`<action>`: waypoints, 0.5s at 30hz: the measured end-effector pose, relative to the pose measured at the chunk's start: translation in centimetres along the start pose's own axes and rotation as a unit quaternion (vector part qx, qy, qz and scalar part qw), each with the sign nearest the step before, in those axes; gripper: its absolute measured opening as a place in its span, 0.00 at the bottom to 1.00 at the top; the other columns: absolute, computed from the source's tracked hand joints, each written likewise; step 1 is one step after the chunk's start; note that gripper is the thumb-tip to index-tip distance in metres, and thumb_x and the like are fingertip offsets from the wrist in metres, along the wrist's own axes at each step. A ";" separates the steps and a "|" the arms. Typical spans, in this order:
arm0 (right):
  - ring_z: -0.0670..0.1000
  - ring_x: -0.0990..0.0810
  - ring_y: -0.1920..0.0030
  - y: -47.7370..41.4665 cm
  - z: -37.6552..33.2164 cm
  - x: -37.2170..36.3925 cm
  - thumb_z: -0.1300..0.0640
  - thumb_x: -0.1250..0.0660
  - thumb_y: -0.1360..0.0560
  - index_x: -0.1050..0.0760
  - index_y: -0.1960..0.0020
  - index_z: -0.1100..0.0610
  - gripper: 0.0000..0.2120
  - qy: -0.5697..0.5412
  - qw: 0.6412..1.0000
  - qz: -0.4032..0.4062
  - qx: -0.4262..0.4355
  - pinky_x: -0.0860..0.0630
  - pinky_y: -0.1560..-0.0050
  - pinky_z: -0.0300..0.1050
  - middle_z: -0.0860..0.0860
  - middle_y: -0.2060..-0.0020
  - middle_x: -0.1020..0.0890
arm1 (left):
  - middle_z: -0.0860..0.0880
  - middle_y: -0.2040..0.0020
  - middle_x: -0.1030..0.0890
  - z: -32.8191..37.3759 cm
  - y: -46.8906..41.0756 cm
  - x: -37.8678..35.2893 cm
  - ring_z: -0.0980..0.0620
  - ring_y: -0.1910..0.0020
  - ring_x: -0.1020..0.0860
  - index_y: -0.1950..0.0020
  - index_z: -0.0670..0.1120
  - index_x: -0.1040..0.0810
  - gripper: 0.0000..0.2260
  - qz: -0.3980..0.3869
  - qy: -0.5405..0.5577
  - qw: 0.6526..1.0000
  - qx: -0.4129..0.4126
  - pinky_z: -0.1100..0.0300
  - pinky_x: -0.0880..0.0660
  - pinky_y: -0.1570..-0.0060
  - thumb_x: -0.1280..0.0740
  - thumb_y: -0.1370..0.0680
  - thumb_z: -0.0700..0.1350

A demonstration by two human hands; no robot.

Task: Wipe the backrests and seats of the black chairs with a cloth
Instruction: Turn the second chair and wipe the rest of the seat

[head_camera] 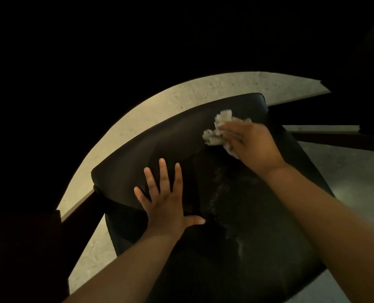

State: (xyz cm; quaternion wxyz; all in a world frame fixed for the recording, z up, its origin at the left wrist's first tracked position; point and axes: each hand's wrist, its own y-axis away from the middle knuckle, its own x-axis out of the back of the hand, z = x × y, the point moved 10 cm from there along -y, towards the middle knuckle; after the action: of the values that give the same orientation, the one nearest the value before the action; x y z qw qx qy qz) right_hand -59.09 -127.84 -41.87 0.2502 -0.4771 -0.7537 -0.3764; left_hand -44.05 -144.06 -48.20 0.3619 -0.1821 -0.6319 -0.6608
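A black padded chair fills the middle of the head view, its backrest (159,147) running from lower left to upper right and its seat (247,237) below me. My left hand (164,200) lies flat with spread fingers on the lower left part of the backrest. My right hand (249,143) presses a crumpled pale grey cloth (218,127) against the backrest's upper right part. Faint specks or a damp sheen show on the seat.
A pale speckled stone floor (138,119) shows behind the backrest and at the right (343,171). Dark wooden frame pieces (76,208) stick out at the left and right of the chair. Everything beyond is in darkness.
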 end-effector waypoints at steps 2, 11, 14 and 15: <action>0.53 0.20 0.44 -3.1 -2.5 0.1 0.60 0.38 0.20 0.25 0.35 0.54 0.14 0.047 0.998 0.018 0.024 0.23 0.42 0.52 0.55 0.41 0.21 | 0.47 0.32 0.84 0.0 0.0 0.0 0.37 0.33 0.80 0.27 0.55 0.77 0.62 0.005 0.002 1.000 -0.001 0.32 0.69 0.35 0.29 0.36 0.70; 0.52 0.30 0.30 -3.5 -3.7 -4.9 0.59 0.40 0.19 0.29 0.30 0.50 0.18 0.114 0.989 -0.077 0.046 0.36 0.29 0.44 0.50 0.29 0.29 | 0.48 0.31 0.83 -0.2 0.0 0.1 0.39 0.32 0.80 0.26 0.56 0.75 0.61 0.019 0.011 1.000 -0.001 0.33 0.70 0.34 0.28 0.36 0.70; 0.46 0.24 0.37 0.0 -2.8 -3.6 0.57 0.39 0.19 0.24 0.35 0.48 0.14 0.058 0.995 -0.078 0.034 0.34 0.37 0.34 0.48 0.36 0.22 | 0.48 0.31 0.82 -0.2 0.1 0.2 0.39 0.32 0.80 0.26 0.56 0.75 0.62 0.024 0.012 1.000 0.004 0.33 0.70 0.34 0.28 0.36 0.70; 0.46 0.22 0.40 0.6 -2.6 -3.4 0.57 0.39 0.19 0.23 0.36 0.47 0.14 0.044 0.995 -0.081 0.027 0.31 0.38 0.35 0.48 0.39 0.21 | 0.48 0.30 0.82 -0.2 0.1 0.3 0.39 0.31 0.79 0.26 0.56 0.74 0.62 0.029 0.013 1.000 0.004 0.33 0.69 0.34 0.28 0.36 0.70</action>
State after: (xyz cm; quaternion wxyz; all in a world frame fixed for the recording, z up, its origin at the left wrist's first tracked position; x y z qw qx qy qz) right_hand -57.11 -131.61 -42.58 0.2643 -0.3904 -0.7880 -0.3960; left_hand -44.13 -144.30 -47.91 0.3893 -0.1903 -0.6245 -0.6498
